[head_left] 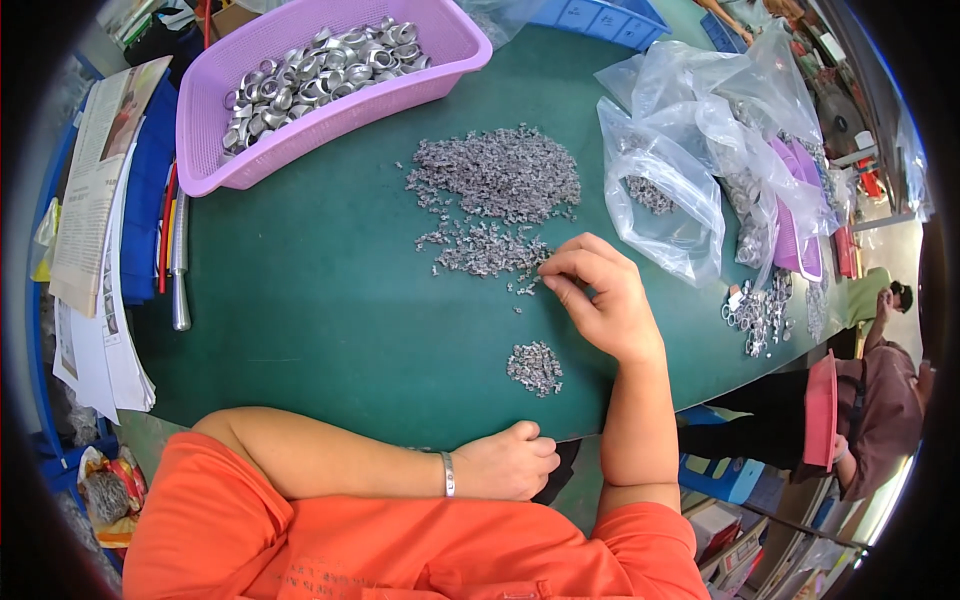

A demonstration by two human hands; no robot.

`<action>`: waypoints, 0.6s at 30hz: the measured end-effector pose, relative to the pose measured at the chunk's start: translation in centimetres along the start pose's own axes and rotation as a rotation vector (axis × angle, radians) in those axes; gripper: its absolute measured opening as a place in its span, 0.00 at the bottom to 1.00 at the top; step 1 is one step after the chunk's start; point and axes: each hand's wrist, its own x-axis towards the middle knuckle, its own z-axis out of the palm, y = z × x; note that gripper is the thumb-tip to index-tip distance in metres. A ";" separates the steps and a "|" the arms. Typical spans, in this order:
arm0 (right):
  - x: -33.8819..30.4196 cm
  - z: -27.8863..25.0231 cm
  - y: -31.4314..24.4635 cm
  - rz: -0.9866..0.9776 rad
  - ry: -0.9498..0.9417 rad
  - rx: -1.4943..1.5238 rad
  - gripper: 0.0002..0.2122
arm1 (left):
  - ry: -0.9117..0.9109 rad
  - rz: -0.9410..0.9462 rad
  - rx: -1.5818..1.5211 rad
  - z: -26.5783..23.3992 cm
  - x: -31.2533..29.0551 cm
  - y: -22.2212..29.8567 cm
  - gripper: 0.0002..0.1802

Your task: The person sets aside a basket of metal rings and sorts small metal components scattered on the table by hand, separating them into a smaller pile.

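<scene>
My right hand (608,300) reaches over the green table, thumb and forefinger bent toward each other at the right edge of a loose cluster of small grey metal parts (488,248). Whatever lies between those fingertips is too small to make out. Just beyond spreads a larger heap of the same small parts (500,175). A smaller pile (535,369) sits nearer to me, left of my right forearm. My left hand (507,462) rests curled at the table's near edge, its fingers turned under, so anything inside is hidden.
A purple basket (330,128) of metal rings stands at the far left. Clear plastic bags (665,190) and loose metal pieces (760,315) lie on the right. Papers (100,200) and pens (180,250) line the left side. A person (880,420) holds a red tray (820,410) at right.
</scene>
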 end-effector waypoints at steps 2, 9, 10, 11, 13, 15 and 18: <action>0.2 0.1 0.4 -0.071 -0.043 -0.015 0.06 | -0.020 0.000 0.017 -0.1 0.0 0.0 0.06; 0.1 0.4 0.1 -0.111 0.035 -0.087 0.12 | 0.033 -0.067 -0.144 -3.5 0.7 -1.1 0.04; 0.0 0.7 0.5 -0.161 -0.033 -0.064 0.14 | 0.145 -0.105 -0.235 -4.9 1.1 -1.7 0.06; 0.0 0.9 0.9 -0.209 -0.099 -0.046 0.15 | 0.209 -0.151 -0.152 -6.2 1.4 -2.5 0.08; 0.2 0.6 1.5 -0.208 -0.001 -0.012 0.14 | 0.367 -0.343 -0.022 -7.9 1.4 -4.7 0.09; -0.1 0.6 1.6 -0.143 0.114 -0.060 0.13 | 0.388 -0.551 0.023 -8.7 1.6 -6.8 0.11; -0.2 0.7 1.9 -0.163 -0.044 0.029 0.12 | 0.377 -0.554 0.152 -7.6 1.7 -9.5 0.11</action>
